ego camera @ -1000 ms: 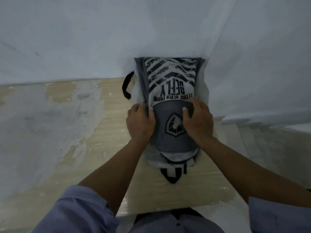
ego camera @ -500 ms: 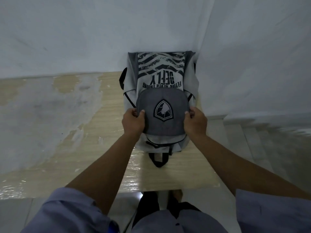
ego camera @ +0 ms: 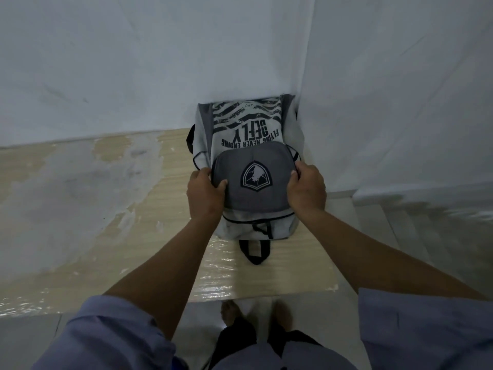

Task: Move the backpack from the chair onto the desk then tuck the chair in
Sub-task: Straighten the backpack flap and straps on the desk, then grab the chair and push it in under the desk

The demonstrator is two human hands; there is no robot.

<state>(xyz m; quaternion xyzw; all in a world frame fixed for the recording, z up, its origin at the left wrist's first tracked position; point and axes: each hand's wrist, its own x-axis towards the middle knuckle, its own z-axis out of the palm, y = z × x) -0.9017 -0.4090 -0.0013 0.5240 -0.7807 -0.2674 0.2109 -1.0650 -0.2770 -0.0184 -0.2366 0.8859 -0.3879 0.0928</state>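
A grey backpack (ego camera: 248, 145) with black stripes, printed lettering and a shield badge lies on the light wooden desk (ego camera: 128, 236), its far end leaning against the white wall in the corner. Its black carry loop points toward me near the desk's front edge. My left hand (ego camera: 204, 192) grips the left side of the dark front pocket. My right hand (ego camera: 306, 190) grips the pocket's right side. No chair is in view.
White walls (ego camera: 160, 62) meet in a corner right behind the backpack. The desk's left half is covered by pale, patchy film. The desk's front edge runs just ahead of my feet (ego camera: 229, 312) on a tiled floor (ego camera: 386, 231).
The backpack has slid farther from me toward the wall corner. My hands went from lying flat on top of it to gripping the sides of the front pocket.
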